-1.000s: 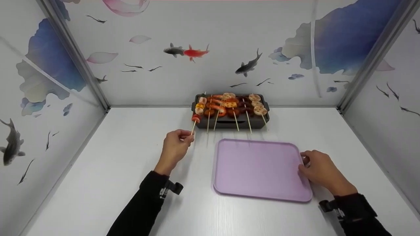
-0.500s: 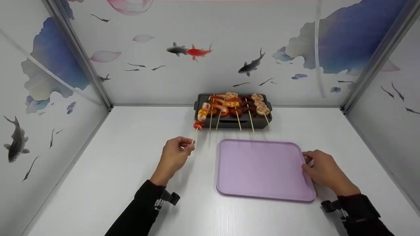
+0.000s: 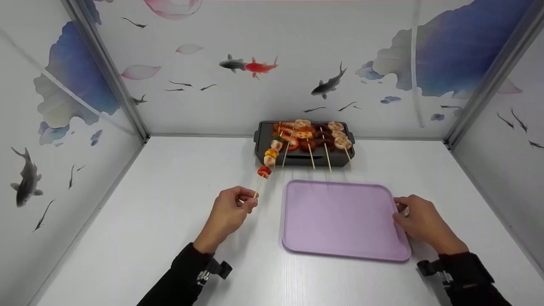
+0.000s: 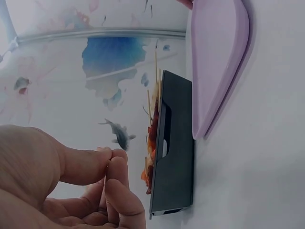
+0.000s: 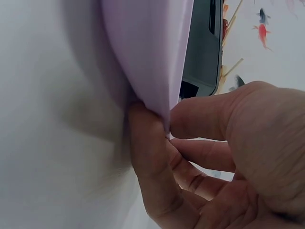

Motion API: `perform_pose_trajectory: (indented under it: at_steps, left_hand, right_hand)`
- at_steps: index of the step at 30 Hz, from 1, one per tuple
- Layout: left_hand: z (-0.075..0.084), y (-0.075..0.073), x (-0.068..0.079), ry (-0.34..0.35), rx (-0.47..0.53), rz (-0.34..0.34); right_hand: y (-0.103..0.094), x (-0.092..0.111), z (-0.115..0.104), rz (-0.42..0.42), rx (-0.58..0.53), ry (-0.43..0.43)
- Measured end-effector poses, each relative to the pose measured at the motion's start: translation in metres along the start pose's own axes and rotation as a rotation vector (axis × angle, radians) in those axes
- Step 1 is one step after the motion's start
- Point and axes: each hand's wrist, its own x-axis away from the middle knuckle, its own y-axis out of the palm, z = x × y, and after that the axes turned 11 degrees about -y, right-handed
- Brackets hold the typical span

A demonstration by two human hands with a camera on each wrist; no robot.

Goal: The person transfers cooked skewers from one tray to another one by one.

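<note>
My left hand [image 3: 231,212] pinches the bare stick end of a food skewer [image 3: 270,160] between thumb and fingertips. The skewer carries red, white, yellow and green pieces, and its far end overlaps the left front of the dark grill [image 3: 297,160] in the head view. In the left wrist view the fingers hide most of the stick. A light purple tray [image 3: 335,221] lies on the table before the grill. My right hand [image 3: 423,221] grips the tray's right rim, thumb above and a finger tucked under the edge, as the right wrist view shows.
Several more skewers [image 3: 327,140] lie across the grill, their sticks pointing over its front edge. A patterned back wall [image 3: 280,102] stands right behind the grill, and side walls [image 3: 510,170] bound the white table [image 3: 148,204].
The left hand has drawn the skewer back toward the person and slightly right, partly off the grill's left end. The right hand keeps its grip on the tray.
</note>
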Motion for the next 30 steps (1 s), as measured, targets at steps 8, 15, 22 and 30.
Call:
perform_pose_trajectory:
  at_steps: [8,15,22,30]
  left_hand:
    - [-0.001,0.010,0.012,0.018,-0.023,-0.070]
    - [-0.003,0.020,0.024,0.033,-0.059,-0.136]
    - [-0.007,0.029,0.033,0.008,-0.069,-0.205]
    - [-0.011,0.041,0.040,0.017,-0.087,-0.247]
  right_hand:
    - [-0.002,-0.002,0.000,-0.014,0.000,0.029]
    - [0.000,-0.002,-0.001,-0.013,0.000,0.028]
    - [0.000,-0.002,-0.003,-0.001,0.006,0.020]
    - [0.000,-0.002,-0.002,-0.001,0.014,0.019]
